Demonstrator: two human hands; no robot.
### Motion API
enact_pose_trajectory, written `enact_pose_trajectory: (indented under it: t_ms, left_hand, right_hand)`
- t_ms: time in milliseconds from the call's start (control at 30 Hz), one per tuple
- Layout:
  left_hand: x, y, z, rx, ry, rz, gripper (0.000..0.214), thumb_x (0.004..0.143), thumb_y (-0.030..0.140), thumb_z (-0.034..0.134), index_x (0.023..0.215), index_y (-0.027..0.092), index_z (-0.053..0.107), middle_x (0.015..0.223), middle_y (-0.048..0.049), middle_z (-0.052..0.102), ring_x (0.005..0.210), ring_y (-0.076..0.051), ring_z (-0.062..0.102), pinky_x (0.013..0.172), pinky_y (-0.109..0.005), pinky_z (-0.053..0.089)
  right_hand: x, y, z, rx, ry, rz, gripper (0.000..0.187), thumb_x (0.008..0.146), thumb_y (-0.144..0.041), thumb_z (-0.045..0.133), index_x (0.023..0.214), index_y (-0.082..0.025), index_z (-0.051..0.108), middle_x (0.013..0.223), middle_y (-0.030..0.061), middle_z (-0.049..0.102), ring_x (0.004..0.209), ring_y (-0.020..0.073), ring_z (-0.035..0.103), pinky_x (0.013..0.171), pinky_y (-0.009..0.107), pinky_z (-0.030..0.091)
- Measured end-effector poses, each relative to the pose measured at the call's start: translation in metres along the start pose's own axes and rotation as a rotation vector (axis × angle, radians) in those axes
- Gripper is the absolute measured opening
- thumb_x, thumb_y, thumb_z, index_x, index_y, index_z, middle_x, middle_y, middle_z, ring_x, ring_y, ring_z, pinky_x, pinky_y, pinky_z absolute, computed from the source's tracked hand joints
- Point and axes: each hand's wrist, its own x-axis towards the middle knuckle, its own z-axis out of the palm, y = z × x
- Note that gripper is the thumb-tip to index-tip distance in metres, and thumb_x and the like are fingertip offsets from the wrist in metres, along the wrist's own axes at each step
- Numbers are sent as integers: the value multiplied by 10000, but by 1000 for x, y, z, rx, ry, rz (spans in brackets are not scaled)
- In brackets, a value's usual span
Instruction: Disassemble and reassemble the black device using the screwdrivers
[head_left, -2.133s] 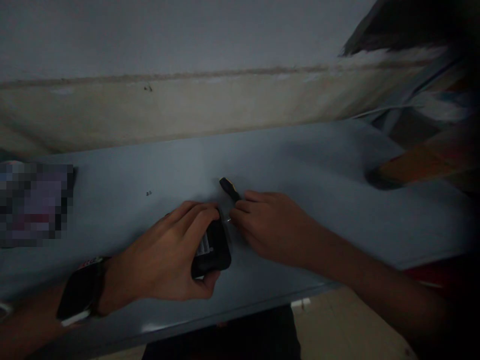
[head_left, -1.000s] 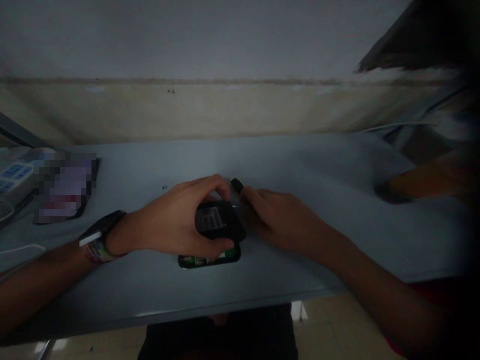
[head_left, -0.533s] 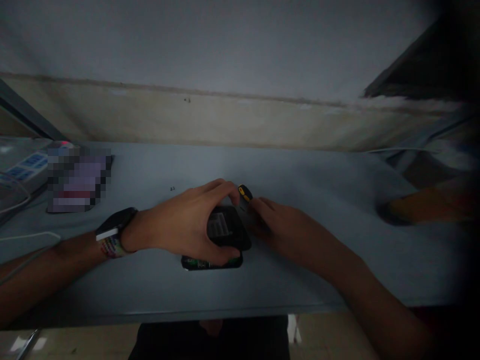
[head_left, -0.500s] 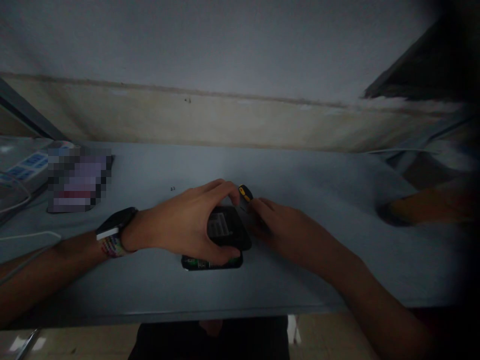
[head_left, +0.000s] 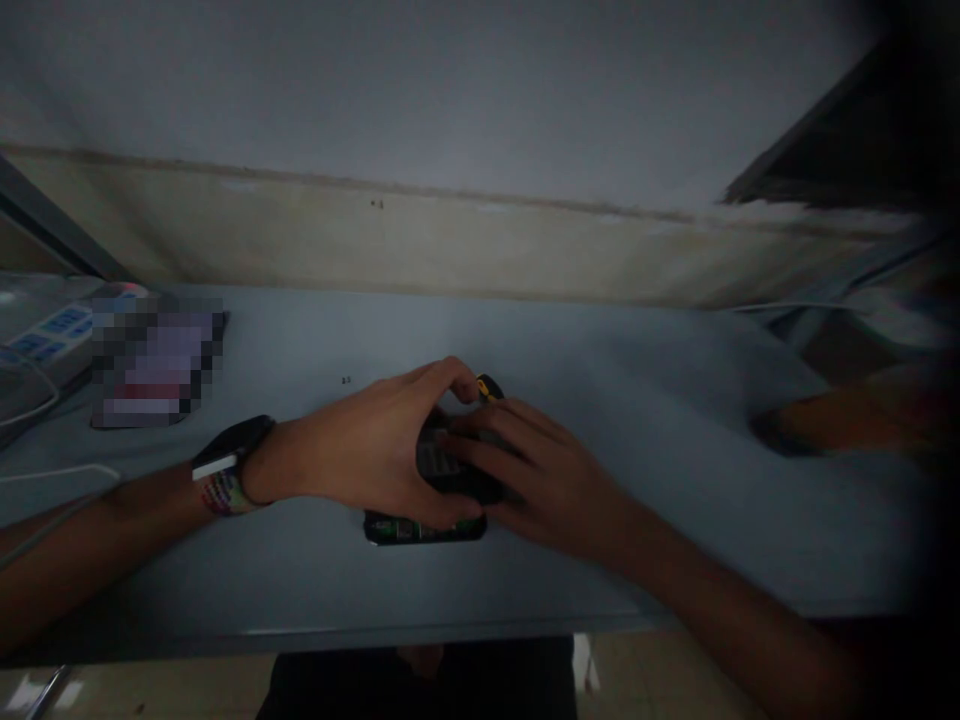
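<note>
My left hand (head_left: 382,440) curves round a black plastic cover (head_left: 469,482) with a pale grey panel, its thumb along the near edge and index finger at the far side. Under the cover lies a black-rimmed casing (head_left: 427,532) showing green inside, perhaps a circuit board. My right hand (head_left: 544,470) has its fingers bent over the cover from the right; its thumb is mostly hidden. Just beyond those knuckles, a yellow-and-black handle (head_left: 487,387), probably a screwdriver's, shows in part. Whether the right hand touches this handle is hidden.
Small dark bits, perhaps screws (head_left: 346,380), lie on the grey table (head_left: 637,350). A phone (head_left: 169,350) and a power strip (head_left: 64,325) with cables are at the left. At the right lies a blurred orange object (head_left: 832,415) with a dark end. A wall stands behind.
My right hand has moved left from beside the handle, and its fingers now lie over the cover. The handle is more covered. My left hand keeps its hold.
</note>
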Motion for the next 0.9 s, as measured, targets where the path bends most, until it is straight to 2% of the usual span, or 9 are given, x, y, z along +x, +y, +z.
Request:
enact_pose_trajectory:
  t_ms: [133, 233, 333, 433, 533, 600, 700, 800, 900]
  left_hand:
    - [-1, 0, 2, 5, 0, -1, 807, 736, 493, 913, 1378, 253, 487, 1242, -103, 751, 1028, -277, 743, 863, -383, 549]
    - [-1, 0, 1, -9, -3, 10, 788, 731, 460, 926, 1367, 251, 512, 1225, -96, 761, 1040, -281, 748, 877, -384, 556]
    - [0, -4, -4, -73, -31, 49, 704, 803, 451, 900, 1383, 251, 557, 1259, -97, 762, 1121, -288, 743, 951, -396, 564]
    - [1, -12, -16, -218, -148, 69, 522, 974, 459, 765, 1430, 252, 617, 1380, -101, 740, 1264, -291, 712, 1071, -415, 557]
    - [3, -23, -26, -361, -228, -16, 398, 1071, 492, 617, 1381, 265, 720, 1459, -72, 721, 1370, -296, 669, 1173, -422, 521]
    - [5, -33, -29, -469, -234, -72, 444, 1102, 537, 534, 1388, 267, 738, 1493, -56, 706, 1458, -288, 606, 1267, -429, 437]
    - [8, -50, -27, -688, -321, -119, 601, 1093, 661, 460, 1413, 230, 730, 1517, -75, 687, 1519, -290, 546, 1304, -431, 388]
    - [13, -66, -22, -846, -346, -151, 644, 1088, 687, 438, 1427, 216, 718, 1515, -86, 686, 1530, -307, 528, 1312, -448, 368]
    - [18, -80, -17, -1032, -318, -137, 624, 1089, 628, 483, 1455, 164, 683, 1498, -132, 691, 1512, -340, 540, 1296, -487, 388]
  right_hand:
    - [-3, 1, 10, 1, 82, -59, 315, 1090, -242, 520, 1319, -85, 668, 1226, 175, 771, 1166, 315, 728, 1024, 501, 659]
    - [-4, 2, 11, -34, 96, -98, 324, 1101, -203, 487, 1354, -80, 649, 1288, 170, 788, 1228, 304, 744, 1053, 464, 663]
    - [-3, 4, 10, -32, 95, -104, 321, 1106, -190, 478, 1362, -86, 641, 1310, 158, 794, 1247, 283, 757, 1061, 430, 666]
    - [-3, 5, 9, -14, 91, -78, 324, 1099, -148, 462, 1360, -81, 643, 1326, 157, 790, 1269, 258, 754, 1110, 397, 634]
    - [-5, 7, 9, 26, 87, -37, 335, 1087, -115, 474, 1374, -91, 647, 1345, 154, 782, 1277, 222, 750, 1125, 346, 610]
    - [-5, 10, 8, 75, 67, -3, 340, 1082, -121, 510, 1392, -110, 649, 1365, 142, 776, 1280, 206, 747, 1114, 324, 607]
    - [1, 17, 3, 178, 35, 78, 332, 1083, -149, 550, 1392, -144, 669, 1363, 118, 782, 1267, 193, 751, 1097, 305, 596]
    - [14, 30, -6, 321, 7, 204, 268, 1079, -221, 605, 1313, -186, 730, 1234, 67, 825, 1120, 186, 789, 998, 291, 602]
    - [30, 48, -12, 465, -18, 379, 212, 1024, -365, 695, 1043, -177, 792, 888, 14, 797, 789, 171, 740, 720, 274, 555]
